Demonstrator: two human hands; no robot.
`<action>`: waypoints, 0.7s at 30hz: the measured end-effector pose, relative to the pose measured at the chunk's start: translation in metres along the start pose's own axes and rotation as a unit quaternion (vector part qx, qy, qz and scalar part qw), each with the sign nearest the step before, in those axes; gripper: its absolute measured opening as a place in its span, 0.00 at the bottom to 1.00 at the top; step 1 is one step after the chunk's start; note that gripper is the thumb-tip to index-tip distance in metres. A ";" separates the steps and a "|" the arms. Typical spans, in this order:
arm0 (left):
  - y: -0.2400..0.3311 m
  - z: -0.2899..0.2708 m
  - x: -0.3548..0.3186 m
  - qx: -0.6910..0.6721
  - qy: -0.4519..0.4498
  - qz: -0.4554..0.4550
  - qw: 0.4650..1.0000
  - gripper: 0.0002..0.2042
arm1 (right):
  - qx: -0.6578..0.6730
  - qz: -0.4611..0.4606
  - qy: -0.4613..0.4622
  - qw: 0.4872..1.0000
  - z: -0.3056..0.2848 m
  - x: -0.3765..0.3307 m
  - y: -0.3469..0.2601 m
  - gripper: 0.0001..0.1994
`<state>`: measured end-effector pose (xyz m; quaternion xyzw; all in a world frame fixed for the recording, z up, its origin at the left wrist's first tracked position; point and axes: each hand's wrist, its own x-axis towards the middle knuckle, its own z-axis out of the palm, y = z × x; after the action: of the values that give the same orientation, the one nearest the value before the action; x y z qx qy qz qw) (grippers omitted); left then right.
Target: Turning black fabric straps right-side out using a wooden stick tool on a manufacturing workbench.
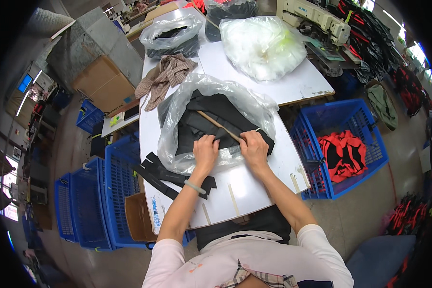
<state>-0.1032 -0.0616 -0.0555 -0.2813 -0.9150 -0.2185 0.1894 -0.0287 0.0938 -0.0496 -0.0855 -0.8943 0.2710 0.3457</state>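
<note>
A clear plastic bag (170, 146) stands wide open on the white table, its rim rolled outward around a pile of black fabric pieces (204, 126). My left hand (206, 152), with a pale bangle above it, is closed at the near side of the bag, its curled fingers on the black fabric. Across the pile runs a narrow tan strip (211, 119), slanting down to the fingertips of my right hand (254, 148). That hand is closed over the strip's near end, at the bag's right side. Black cut strips (165, 176) lie beside my left forearm.
A checked cloth (170, 77) and two more plastic bags, one dark-filled (173, 41) and one whitish (264, 48), sit farther back. Blue crates flank the table; the right crate (341, 189) holds red-and-black pieces. A cardboard box (138, 218) is at left, a sewing machine (317, 19) far right.
</note>
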 end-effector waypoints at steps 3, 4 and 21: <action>-0.012 -0.026 -0.001 -0.236 0.057 -0.042 0.969 0.07 | 0.214 0.080 -0.054 0.972 -0.022 0.015 -0.015 0.10; -0.007 -0.038 0.000 -0.239 0.053 -0.040 0.969 0.07 | 0.347 0.110 -0.098 0.926 -0.031 0.018 -0.018 0.12; 0.037 -0.136 -0.023 -0.277 0.056 0.134 0.950 0.12 | 0.596 0.239 -0.238 0.729 -0.099 0.027 -0.084 0.04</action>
<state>-0.0332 -0.1126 0.0574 -0.4297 -0.7606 -0.4511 0.1827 0.0204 0.0751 0.0720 -0.0053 -0.5518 0.8336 0.0253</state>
